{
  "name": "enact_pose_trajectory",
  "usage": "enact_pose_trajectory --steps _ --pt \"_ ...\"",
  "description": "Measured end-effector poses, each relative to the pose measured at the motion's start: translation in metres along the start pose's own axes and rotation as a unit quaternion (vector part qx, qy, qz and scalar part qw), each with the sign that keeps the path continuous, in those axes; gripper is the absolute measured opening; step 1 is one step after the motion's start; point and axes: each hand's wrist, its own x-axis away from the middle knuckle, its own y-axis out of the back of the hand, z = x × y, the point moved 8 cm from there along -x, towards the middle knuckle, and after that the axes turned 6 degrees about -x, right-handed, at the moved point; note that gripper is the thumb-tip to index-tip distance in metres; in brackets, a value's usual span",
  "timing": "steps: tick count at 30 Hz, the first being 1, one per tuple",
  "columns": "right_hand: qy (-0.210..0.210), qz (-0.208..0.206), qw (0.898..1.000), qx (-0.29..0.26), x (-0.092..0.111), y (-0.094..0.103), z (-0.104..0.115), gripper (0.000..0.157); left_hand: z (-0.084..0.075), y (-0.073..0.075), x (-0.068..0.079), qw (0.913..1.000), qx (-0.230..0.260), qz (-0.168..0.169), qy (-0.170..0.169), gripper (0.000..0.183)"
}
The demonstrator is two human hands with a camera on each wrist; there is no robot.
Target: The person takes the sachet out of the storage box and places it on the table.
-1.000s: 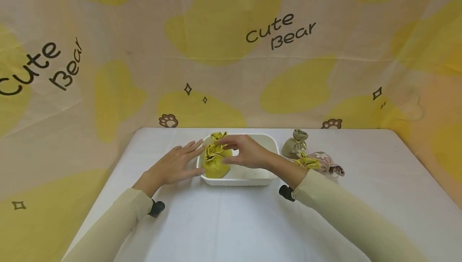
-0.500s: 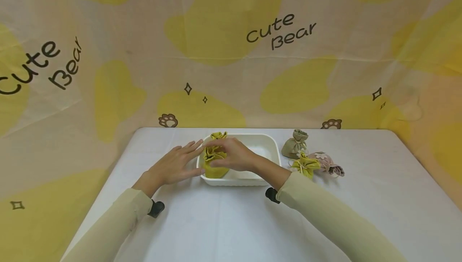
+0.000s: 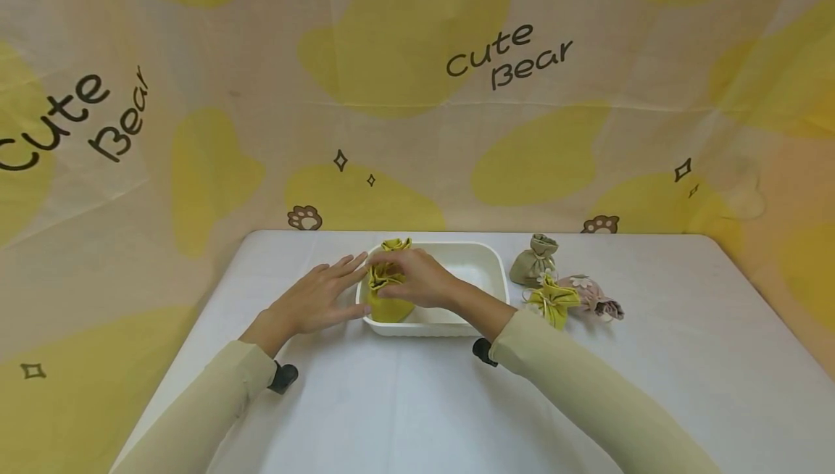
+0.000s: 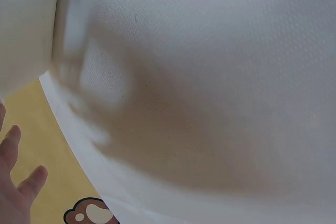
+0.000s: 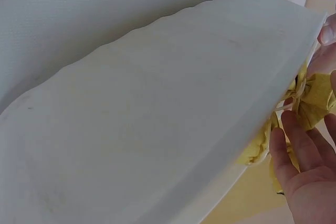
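Observation:
Two yellow cloth drawstring pouches stand in the left end of a white plastic tray [image 3: 450, 328]; the front pouch [image 3: 391, 310] overlaps the back pouch [image 3: 396, 244] in the head view. My right hand [image 3: 422, 280] reaches over the front pouch, its thumb and fingers parted on either side of the gathered neck. In the right wrist view the fingertips are right at the yellow cloth [image 5: 315, 100] and its cord. My left hand [image 3: 320, 300] lies with fingers spread and extended against the tray's left rim. The left wrist view catches some fingertips [image 4: 32, 182] beside the tray wall [image 4: 23, 24].
Right of the tray, on the white-covered table [image 3: 404, 401], sit a grey-green pouch [image 3: 531, 269], another yellow pouch [image 3: 554, 300] and a pink pouch [image 3: 585, 291] on its side. A patterned yellow cloth [image 3: 404, 133] hangs behind the table.
My right hand has moved left over the front yellow pouch, and its thumb and fingers have come closer about the neck. The left hand stays at the tray's rim.

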Motion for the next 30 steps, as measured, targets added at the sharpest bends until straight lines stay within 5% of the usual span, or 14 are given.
enact_pose_trajectory --steps 18,30 --pt "0.005 -0.032 0.999 0.032 -0.008 -0.001 0.003 0.031 0.000 0.002 0.000 1.0000 0.003 -0.001 0.003 0.080" --pt "-0.009 -0.037 0.999 0.000 0.002 0.007 -0.001 0.015 0.001 0.001 0.001 0.9999 -0.001 -0.014 -0.004 0.077"
